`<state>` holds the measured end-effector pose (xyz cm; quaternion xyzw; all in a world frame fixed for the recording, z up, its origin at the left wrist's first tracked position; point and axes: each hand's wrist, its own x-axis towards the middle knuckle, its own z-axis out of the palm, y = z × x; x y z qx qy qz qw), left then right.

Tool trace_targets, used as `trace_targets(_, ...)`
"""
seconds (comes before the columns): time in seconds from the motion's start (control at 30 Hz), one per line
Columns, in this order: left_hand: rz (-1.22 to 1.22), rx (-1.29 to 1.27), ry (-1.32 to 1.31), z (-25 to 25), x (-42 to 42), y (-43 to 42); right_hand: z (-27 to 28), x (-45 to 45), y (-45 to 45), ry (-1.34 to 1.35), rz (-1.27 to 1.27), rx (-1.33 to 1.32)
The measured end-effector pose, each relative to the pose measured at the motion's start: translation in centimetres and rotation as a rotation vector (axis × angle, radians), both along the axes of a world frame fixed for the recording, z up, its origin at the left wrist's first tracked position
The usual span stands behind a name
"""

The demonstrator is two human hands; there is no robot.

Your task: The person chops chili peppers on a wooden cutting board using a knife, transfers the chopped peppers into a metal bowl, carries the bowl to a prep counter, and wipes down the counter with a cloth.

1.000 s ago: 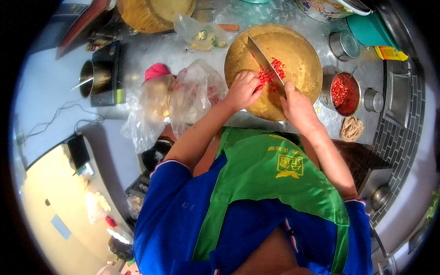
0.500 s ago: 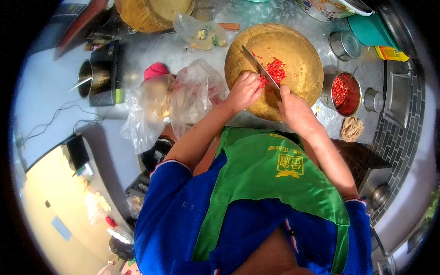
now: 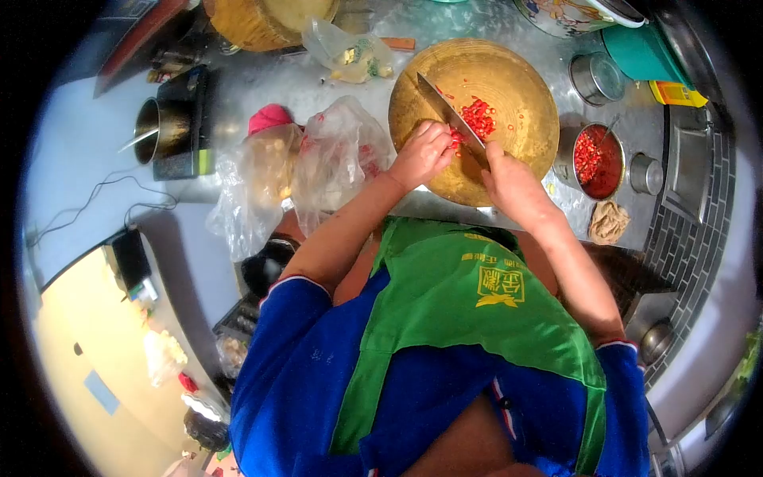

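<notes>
A round wooden chopping board (image 3: 520,79) lies on the metal table in front of me. My right hand (image 3: 515,181) is closed round the handle of a cleaver (image 3: 447,111), whose blade slants up and left across the board. At the blade's left side, my left hand (image 3: 423,153) has its fingers curled on red chili peppers (image 3: 455,138). Chopped red chili (image 3: 478,118) lies in a pile right of the blade, with a few bits scattered around it.
Right of the board stand a metal pot of chopped chili (image 3: 589,157), a small metal cup (image 3: 645,173), a lidded tin (image 3: 598,79) and a crumpled brown cloth (image 3: 609,222). Plastic bags (image 3: 338,151) lie to the left. A second wooden block (image 3: 254,24) is at the upper left.
The cleaver and my right hand have shifted slightly left, nearer my left hand. More of the chopped pile shows right of the blade.
</notes>
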<state>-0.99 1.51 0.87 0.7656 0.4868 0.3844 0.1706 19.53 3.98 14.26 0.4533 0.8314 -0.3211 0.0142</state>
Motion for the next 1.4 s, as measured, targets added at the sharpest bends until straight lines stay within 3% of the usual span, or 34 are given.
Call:
trace_targets(0.2,0.004,-0.021,0.020,0.0,-0.3,0.1,-4.5,-0.6,-0.7,-0.007,-0.040,0.073)
trace_targets(0.33,0.001,-0.037,0.034,-0.1,0.3,0.2,-3.9,1.4,0.0,0.102,-0.055,0.069)
trace_targets(0.67,0.092,0.023,0.000,2.2,0.2,-0.5,-0.9,1.6,0.5,0.007,-0.034,0.045)
trace_targets(0.77,-0.002,-0.061,-0.024,1.7,-0.2,-0.2,1.0,1.0,0.3,-0.025,-0.029,0.010)
trace_targets(0.97,-0.036,0.001,-0.039,0.4,0.0,0.1,-3.5,1.0,-0.9,-0.022,-0.072,0.046)
trace_targets(1.23,-0.041,-0.015,-0.006,-0.1,-0.1,0.4,-0.7,0.5,-0.4,-0.043,0.012,0.056)
trace_targets(1.4,-0.044,0.000,0.000,-0.4,-0.2,0.2,-3.1,0.3,-1.1,-0.036,-0.012,0.038)
